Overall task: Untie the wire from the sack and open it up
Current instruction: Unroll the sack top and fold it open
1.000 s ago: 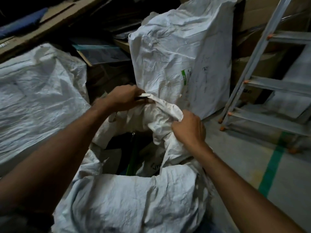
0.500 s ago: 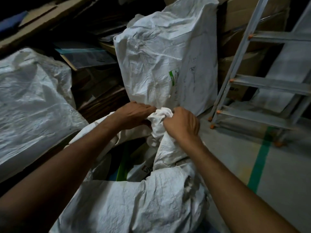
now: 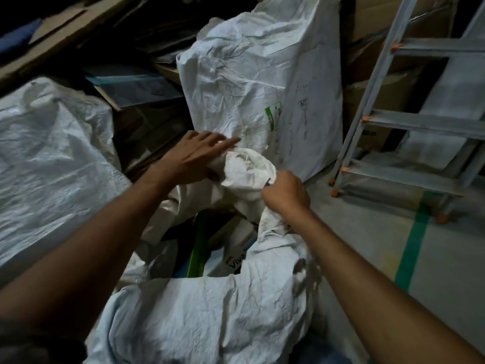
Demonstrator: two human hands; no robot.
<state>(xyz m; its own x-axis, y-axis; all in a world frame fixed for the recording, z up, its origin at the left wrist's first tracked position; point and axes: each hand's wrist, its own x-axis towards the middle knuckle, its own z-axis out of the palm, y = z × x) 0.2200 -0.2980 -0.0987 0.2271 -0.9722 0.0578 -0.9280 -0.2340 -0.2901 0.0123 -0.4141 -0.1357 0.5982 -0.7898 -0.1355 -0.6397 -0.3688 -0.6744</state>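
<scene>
A white woven sack (image 3: 210, 319) stands in front of me, its mouth partly gaping and showing boxes and a green item (image 3: 198, 254) inside. The far rim is bunched into a crumpled knot of cloth (image 3: 248, 169). My right hand (image 3: 286, 194) is closed on that bunched rim, where a thin dark bit that may be the wire (image 3: 267, 182) shows at my fingers. My left hand (image 3: 195, 158) lies on the left side of the bunch, fingers stretched out and blurred, thumb under the cloth.
A second full white sack (image 3: 252, 82) stands right behind. Another sack (image 3: 47, 164) lies at the left. Cardboard and boards are piled at the back. An aluminium stepladder (image 3: 409, 122) stands at the right on a grey floor with a green tape line (image 3: 412, 240).
My left hand has let go of its closed grip and spread its fingers forward over the bunch. The right hand shifted slightly right, still holding the rim. The camera tilted a little.
</scene>
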